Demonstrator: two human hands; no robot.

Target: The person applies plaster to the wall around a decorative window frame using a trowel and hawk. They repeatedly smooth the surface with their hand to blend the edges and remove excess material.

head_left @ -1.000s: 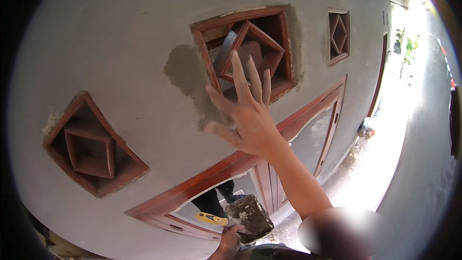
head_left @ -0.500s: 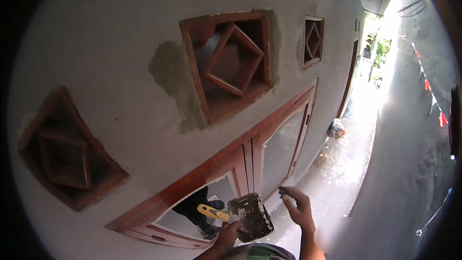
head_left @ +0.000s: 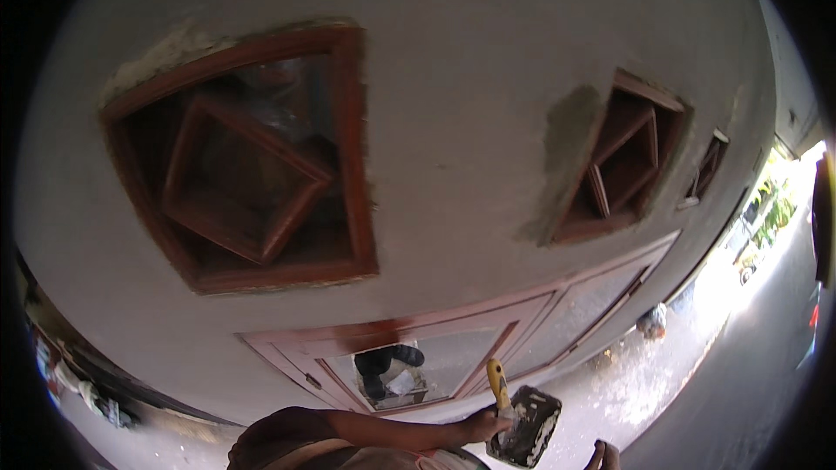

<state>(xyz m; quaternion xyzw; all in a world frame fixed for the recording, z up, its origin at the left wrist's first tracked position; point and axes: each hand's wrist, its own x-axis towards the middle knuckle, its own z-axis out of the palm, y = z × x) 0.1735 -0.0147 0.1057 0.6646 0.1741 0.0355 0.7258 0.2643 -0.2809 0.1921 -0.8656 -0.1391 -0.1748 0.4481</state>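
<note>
My left hand [head_left: 488, 425] is closed at the near edge of a dark, shallow rectangular tray [head_left: 542, 413] smeared with whitish paste. In the same hand a yellow-handled tool [head_left: 497, 383] stands with its handle up; its working end is hidden, so its exact kind cannot be told. Only the fingers of my right hand [head_left: 607, 457] show, at the lower edge to the right of the tray and apart from it. They look bent together, with something small and dark at the tips that I cannot make out.
A grey plastered wall [head_left: 453, 235] holds reddish-brown framed openings [head_left: 353, 157] with tilted square inserts. Damp grey patching [head_left: 570, 148] borders a farther one. Below is a framed glass window [head_left: 453, 357] with reflections. A stuffed bag [head_left: 651, 322] lies along the bright passage floor [head_left: 610, 392].
My view has swung left, bringing the left opening closer to the middle. The left hand, with tray and tool, now sits farther right in view; the right hand has dropped mostly out of it.
</note>
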